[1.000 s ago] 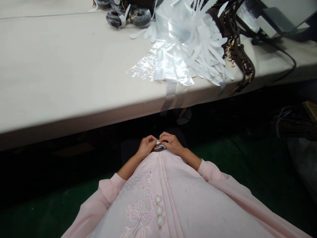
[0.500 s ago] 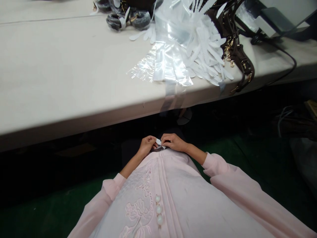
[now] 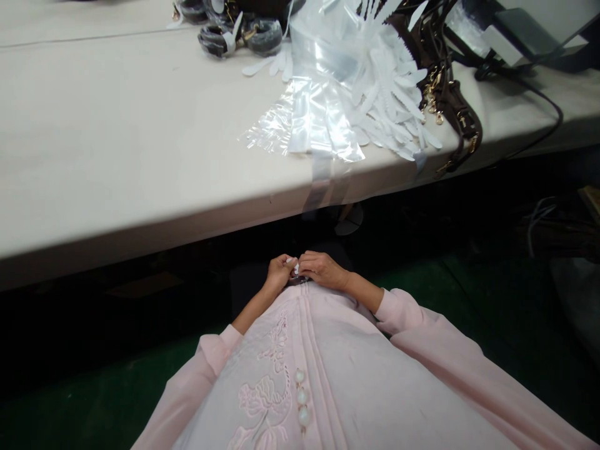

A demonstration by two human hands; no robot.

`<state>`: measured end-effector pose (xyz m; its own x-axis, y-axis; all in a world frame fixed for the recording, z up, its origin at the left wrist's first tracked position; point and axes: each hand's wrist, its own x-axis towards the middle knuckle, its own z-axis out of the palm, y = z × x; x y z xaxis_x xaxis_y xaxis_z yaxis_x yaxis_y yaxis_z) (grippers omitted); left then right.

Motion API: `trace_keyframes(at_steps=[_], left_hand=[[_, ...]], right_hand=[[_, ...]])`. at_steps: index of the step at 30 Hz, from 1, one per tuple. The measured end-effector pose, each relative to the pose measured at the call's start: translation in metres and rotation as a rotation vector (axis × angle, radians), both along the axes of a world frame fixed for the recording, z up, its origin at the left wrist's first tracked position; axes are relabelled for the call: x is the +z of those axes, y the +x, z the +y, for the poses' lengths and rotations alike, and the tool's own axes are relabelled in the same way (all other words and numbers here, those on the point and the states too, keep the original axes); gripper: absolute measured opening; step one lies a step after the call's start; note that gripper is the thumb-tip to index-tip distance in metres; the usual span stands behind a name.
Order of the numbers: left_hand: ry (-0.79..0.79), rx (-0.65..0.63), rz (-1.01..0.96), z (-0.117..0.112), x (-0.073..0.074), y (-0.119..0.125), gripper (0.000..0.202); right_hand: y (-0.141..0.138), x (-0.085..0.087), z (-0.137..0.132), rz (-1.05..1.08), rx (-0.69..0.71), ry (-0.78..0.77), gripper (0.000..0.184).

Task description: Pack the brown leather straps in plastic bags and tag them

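Observation:
My left hand and my right hand meet in my lap, below the table's front edge. Both are closed, fingertips pinched together on a small white piece between them. A dark rounded item lies under the hands, mostly hidden; I cannot make out what it is. My pink embroidered blouse with pearl buttons fills the lower middle of the view.
A cream table spans the upper view. On it lie clear plastic bags, a heap of white serrated strips, dark brown straps with gold clasps, wrapped dark coils and a black cable. The floor is green.
My hands have drawn closer together, and the white piece is now more covered by the fingers. My right elbow has shifted slightly. The table's contents are unchanged.

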<state>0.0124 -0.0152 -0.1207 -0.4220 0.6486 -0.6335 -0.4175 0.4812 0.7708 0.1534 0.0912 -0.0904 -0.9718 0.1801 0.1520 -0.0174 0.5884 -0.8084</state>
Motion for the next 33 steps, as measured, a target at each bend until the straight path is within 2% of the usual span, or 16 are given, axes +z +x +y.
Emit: trace_keyframes(at_steps=[5, 10, 14, 18, 20, 23, 25, 27, 28, 30, 33], left_hand=[[-0.092, 0.192, -0.035, -0.002, -0.014, 0.001, 0.033], [-0.114, 0.273, -0.127, -0.004, -0.017, 0.001, 0.04], [-0.005, 0.248, -0.174, -0.008, -0.003, -0.003, 0.046], [0.16, 0.13, -0.187, -0.017, 0.029, -0.001, 0.042], [0.218, 0.009, -0.145, -0.022, 0.048, 0.004, 0.038], [0.308, -0.159, -0.025, -0.026, 0.076, 0.007, 0.033], [0.358, -0.163, 0.025, -0.026, 0.089, 0.006, 0.032], [0.396, -0.11, 0.037, -0.024, 0.099, 0.003, 0.031], [0.415, -0.079, 0.033, -0.024, 0.102, 0.001, 0.031], [0.455, -0.032, 0.006, -0.022, 0.106, -0.001, 0.031], [0.501, -0.02, -0.007, -0.019, 0.11, 0.001, 0.03]], right_hand=[[0.006, -0.008, -0.004, 0.057, 0.028, 0.051, 0.028], [0.005, -0.02, -0.009, 0.144, -0.024, 0.022, 0.026], [0.007, -0.021, -0.011, 0.165, -0.111, -0.046, 0.024], [0.018, -0.015, -0.017, 0.161, -0.298, -0.111, 0.019], [0.025, -0.007, -0.022, 0.151, -0.396, -0.225, 0.017], [0.034, 0.006, -0.032, 0.116, -0.501, -0.523, 0.02], [0.037, 0.014, -0.038, 0.072, -0.586, -0.766, 0.026], [0.038, 0.023, -0.044, -0.004, -0.656, -1.018, 0.035], [0.038, 0.028, -0.046, -0.041, -0.659, -1.124, 0.039], [0.034, 0.039, -0.049, -0.068, -0.578, -1.261, 0.046], [0.025, 0.054, -0.05, 0.022, -0.409, -1.278, 0.051]])
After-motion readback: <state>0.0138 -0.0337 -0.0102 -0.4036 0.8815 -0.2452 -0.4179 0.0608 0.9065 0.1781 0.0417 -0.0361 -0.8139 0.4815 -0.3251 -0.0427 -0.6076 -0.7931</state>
